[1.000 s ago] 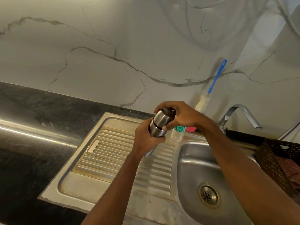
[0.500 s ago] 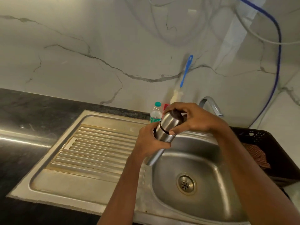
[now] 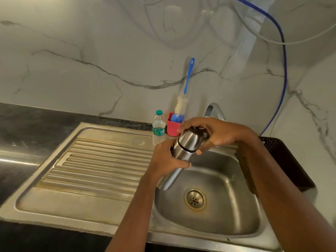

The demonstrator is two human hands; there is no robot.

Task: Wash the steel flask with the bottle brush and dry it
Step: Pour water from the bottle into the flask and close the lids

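Steel flask (image 3: 184,150) tilted over sink (image 3: 227,179); left grip (image 3: 166,160) wraps its body, right grip (image 3: 216,132) clasps its cap (image 3: 191,139). Bottle brush (image 3: 181,105) stands in red cup (image 3: 171,128) behind.

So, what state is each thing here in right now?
steel flask: tilted over the sink, cap on.
left hand: grips the flask body.
right hand: grips the cap.
bottle brush: stands in the red cup, leaning on the wall.
water bottle: upright, capped.
tap: no stream visible.
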